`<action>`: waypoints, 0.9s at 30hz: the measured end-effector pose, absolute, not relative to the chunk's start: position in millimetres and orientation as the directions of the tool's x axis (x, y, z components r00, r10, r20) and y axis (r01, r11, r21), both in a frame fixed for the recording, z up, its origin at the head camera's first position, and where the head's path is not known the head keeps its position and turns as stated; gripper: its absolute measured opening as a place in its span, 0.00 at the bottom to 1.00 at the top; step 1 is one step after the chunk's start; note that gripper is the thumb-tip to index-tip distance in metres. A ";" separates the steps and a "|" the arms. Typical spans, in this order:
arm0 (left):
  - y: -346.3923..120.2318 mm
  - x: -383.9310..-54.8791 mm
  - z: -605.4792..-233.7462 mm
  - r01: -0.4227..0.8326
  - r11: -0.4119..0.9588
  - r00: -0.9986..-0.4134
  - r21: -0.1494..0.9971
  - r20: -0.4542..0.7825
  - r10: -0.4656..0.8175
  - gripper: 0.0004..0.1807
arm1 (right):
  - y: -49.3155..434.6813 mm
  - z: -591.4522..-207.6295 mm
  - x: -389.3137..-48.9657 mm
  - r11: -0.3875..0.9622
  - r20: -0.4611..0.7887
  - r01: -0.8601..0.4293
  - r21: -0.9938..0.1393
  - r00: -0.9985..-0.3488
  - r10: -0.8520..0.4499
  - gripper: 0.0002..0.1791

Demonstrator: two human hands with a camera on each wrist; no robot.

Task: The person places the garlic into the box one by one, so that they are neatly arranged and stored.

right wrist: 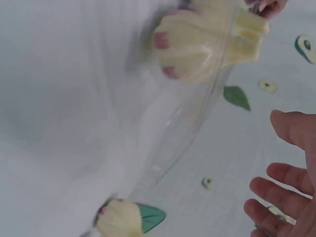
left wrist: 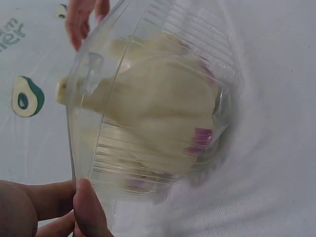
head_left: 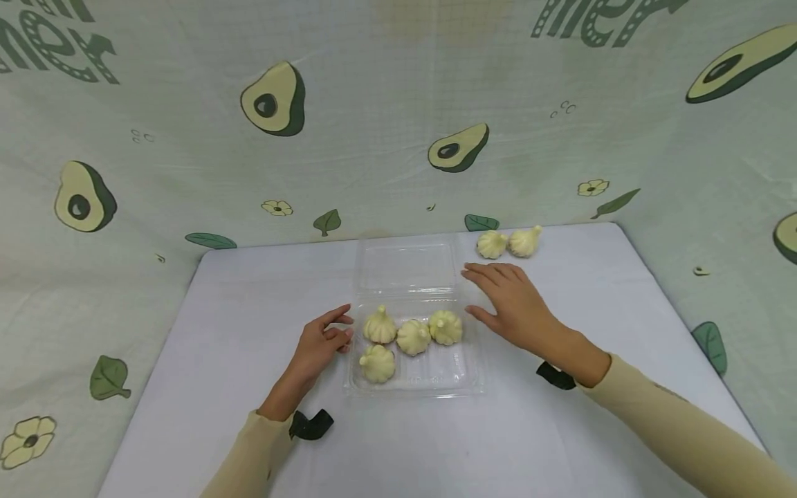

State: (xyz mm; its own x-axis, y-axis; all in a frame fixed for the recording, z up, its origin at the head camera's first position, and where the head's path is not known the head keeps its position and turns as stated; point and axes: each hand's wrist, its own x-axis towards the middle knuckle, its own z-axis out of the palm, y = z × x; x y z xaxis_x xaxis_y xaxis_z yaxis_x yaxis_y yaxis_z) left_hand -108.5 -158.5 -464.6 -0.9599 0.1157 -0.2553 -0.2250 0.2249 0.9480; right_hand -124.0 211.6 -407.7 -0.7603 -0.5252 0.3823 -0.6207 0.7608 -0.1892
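Observation:
A clear plastic clamshell box lies on the table, its lid folded back away from me. Several garlic bulbs sit in its base, three across the far part and one at the near left. My left hand is at the box's left side; in the left wrist view its thumb and fingers pinch the rim. To the right of the box hovers my right hand, fingers spread and holding nothing, as the right wrist view also shows. Purple marks show on the bulbs there.
Two more garlic bulbs lie side by side at the table's back edge, right of the lid. A white cloth covers the table. Behind and beside it hangs a pale sheet printed with avocados. Black straps circle the wrists.

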 end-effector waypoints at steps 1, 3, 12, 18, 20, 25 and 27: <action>-158.6 -108.5 -464.5 -0.225 0.224 -0.960 0.948 -0.255 0.117 0.31 | 218.7 -410.5 -125.9 0.784 0.383 -0.587 -0.200 -0.784 -0.489 0.36; -158.7 -108.4 -464.1 -0.224 0.224 -0.960 0.949 -0.254 0.117 0.31 | 232.2 -415.7 -130.1 0.827 0.384 -0.519 -0.217 -0.824 -0.416 0.36; -158.8 -108.6 -464.1 -0.227 0.222 -0.960 0.948 -0.256 0.112 0.31 | 277.9 -427.0 -148.6 0.929 0.322 -0.252 -0.271 -0.933 -0.159 0.38; -158.4 -109.2 -463.8 -0.225 0.218 -0.960 0.950 -0.254 0.114 0.30 | 293.5 -431.9 -161.5 0.944 0.252 -0.155 -0.292 -0.964 -0.081 0.42; -158.1 -109.2 -463.5 -0.224 0.216 -0.961 0.950 -0.253 0.113 0.30 | 297.4 -434.3 -166.4 0.947 0.237 -0.133 -0.294 -0.969 -0.063 0.42; -158.1 -108.5 -463.6 -0.234 0.217 -0.960 0.948 -0.261 0.105 0.30 | 306.2 -442.3 -181.3 0.949 0.162 -0.071 -0.308 -0.987 -0.021 0.45; -158.0 -108.6 -464.0 -0.234 0.217 -0.959 0.948 -0.262 0.107 0.30 | 310.3 -446.2 -189.1 0.947 0.123 -0.043 -0.317 -0.992 -0.004 0.46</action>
State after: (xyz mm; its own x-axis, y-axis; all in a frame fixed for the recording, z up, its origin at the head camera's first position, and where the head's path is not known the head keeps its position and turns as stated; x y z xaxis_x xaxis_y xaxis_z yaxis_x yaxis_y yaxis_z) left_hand -108.6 -158.0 -464.0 -0.9592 0.1073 -0.2618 -0.2343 0.2173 0.9476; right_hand -189.1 310.3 -446.2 -0.9924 -0.0039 0.1232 -0.0431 0.9473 -0.3173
